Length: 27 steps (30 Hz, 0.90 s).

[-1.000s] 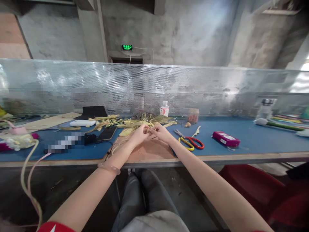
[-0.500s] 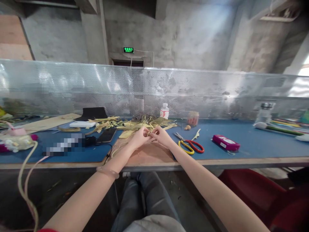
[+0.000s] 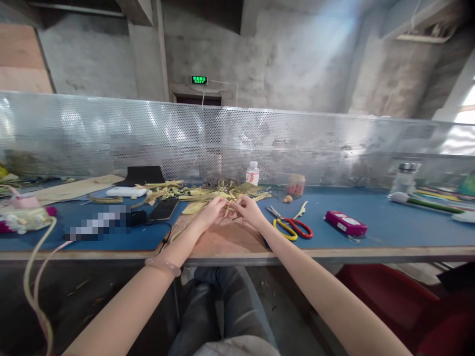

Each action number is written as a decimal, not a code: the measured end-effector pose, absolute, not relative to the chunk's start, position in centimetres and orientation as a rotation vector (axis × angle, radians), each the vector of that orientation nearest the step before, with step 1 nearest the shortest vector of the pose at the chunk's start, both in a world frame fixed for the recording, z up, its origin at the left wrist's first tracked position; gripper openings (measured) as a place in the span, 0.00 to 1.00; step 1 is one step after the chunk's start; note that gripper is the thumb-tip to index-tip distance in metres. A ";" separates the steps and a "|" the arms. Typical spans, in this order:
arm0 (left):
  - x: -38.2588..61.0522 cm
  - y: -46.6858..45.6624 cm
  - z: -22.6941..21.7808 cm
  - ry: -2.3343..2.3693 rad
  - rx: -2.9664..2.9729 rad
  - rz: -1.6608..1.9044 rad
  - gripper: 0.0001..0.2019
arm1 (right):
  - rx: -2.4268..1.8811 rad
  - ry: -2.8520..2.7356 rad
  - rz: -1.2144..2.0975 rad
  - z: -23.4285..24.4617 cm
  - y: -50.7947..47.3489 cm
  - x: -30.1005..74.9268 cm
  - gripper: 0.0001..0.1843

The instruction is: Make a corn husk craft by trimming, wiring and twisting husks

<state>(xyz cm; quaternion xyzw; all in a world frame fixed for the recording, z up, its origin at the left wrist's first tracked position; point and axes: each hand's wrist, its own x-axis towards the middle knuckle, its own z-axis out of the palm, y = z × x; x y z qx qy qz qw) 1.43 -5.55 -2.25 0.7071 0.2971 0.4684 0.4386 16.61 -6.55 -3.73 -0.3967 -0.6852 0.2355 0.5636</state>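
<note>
Both hands meet over a brown board (image 3: 230, 242) at the table's front edge. My left hand (image 3: 214, 209) is closed, its fingertips pinched on a small pale strip of dried leaf (image 3: 227, 211). My right hand (image 3: 248, 209) pinches the same small piece from the other side, fingers curled. Its exact shape is mostly hidden by the fingers. Just behind the hands lies a heap of dried yellow-green leaf strips (image 3: 237, 190). Scissors (image 3: 291, 227) with one yellow and one red handle lie to the right of my right hand.
On the blue table (image 3: 393, 227) are a purple box (image 3: 346, 223), a white bottle (image 3: 253, 174), a jar (image 3: 296, 185) and a dark phone (image 3: 164, 209). A perforated metal screen (image 3: 315, 143) stands along the back. Cables (image 3: 29, 282) hang over the left front edge.
My hands have moved slightly apart, and a pale strip now shows between the fingertips. The camera view has shifted a little.
</note>
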 end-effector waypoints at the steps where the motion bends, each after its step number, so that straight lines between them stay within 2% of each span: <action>1: 1.5 -5.6 -2.2 0.805 1.806 1.192 0.06 | -0.939 -1.612 0.544 -3.7 -6.5 16.6 0.17; 13: 1.7 -3.5 -3.4 1.085 2.035 1.408 0.05 | -0.822 -1.652 0.741 -3.6 -7.0 16.1 0.13; 20: 1.9 -4.2 -3.5 1.233 2.243 1.485 0.03 | -0.935 -1.569 0.542 -3.3 -7.2 16.2 0.12; 27: 2.3 -3.9 -3.5 1.309 2.163 1.593 0.02 | -0.991 -1.505 0.345 -3.0 -7.3 16.4 0.11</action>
